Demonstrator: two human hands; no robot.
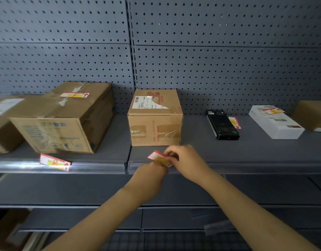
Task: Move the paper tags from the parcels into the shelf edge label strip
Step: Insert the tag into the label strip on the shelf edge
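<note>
My left hand [150,172] and my right hand [185,160] both pinch a red, white and yellow paper tag [158,157] just above the shelf edge label strip [246,168], in front of the small middle parcel [154,117]. Another tag [54,161] sits tilted in the strip at the left. More tags lie on the big left parcel [74,95], beside the black box [235,122] and on the white box [273,111].
A large cardboard box [65,122] and another at the far left [3,120] stand on the grey shelf [255,147]. A black box [222,126], a white box [276,122] and a brown parcel [313,115] lie to the right. Pegboard backs the shelf; lower shelves run below.
</note>
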